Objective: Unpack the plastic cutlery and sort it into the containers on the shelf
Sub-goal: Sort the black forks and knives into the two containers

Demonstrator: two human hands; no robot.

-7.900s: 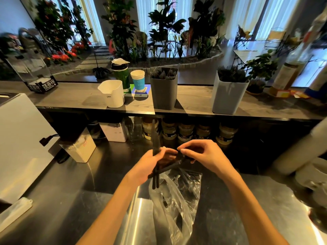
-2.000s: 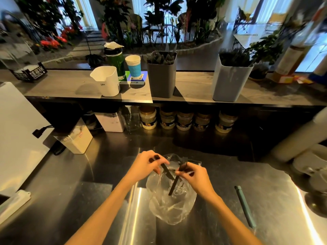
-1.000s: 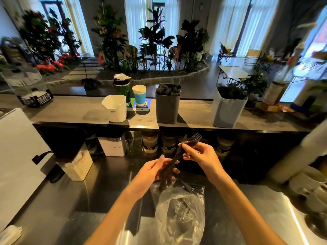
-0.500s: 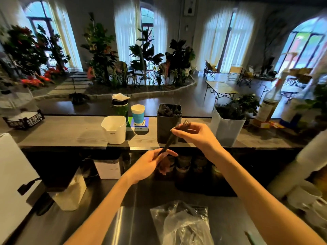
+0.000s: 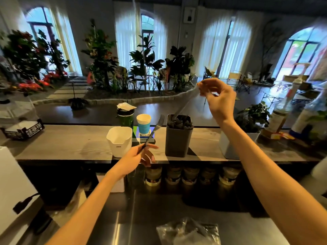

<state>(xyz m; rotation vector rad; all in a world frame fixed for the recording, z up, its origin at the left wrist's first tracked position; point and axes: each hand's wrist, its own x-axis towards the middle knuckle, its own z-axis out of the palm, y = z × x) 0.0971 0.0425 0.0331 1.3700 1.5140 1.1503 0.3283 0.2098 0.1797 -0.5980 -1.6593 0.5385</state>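
Cutlery piece (image 5: 184, 105), blurred and dark, slants from the raised right hand (image 5: 218, 98), which pinches its top end, down into the grey bin (image 5: 177, 140) on the shelf (image 5: 70, 142). Left hand (image 5: 139, 156) pinches a knife (image 5: 153, 133) beside the white bin (image 5: 119, 141). Plastic bag (image 5: 189, 232) lies on the steel counter (image 5: 123, 227) below.
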